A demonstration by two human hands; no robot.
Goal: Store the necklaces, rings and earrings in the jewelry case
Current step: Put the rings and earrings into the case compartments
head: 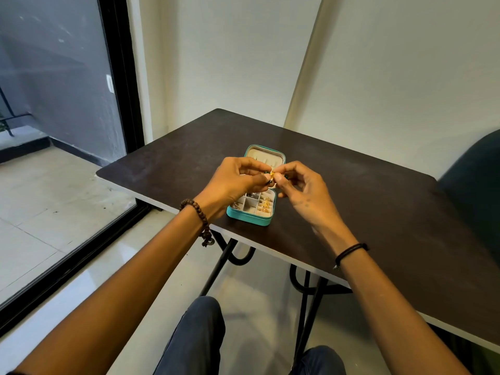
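Pinching a small gold piece [272, 175] between left grip [238, 181] and right grip [304, 192], above the open jewelry case [249, 217].

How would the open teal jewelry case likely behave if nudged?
The jewelry case looks small and probably light, so it would likely slide on the smooth table. Its open lid may make it tip backward; it sits near the table's front edge.

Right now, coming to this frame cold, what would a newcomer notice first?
The left hand and right hand meet mid-view, pinching one small gold piece between them. Just beneath them an open teal jewelry case sits near the front edge of the dark table, with gold items in its right-hand compartments.
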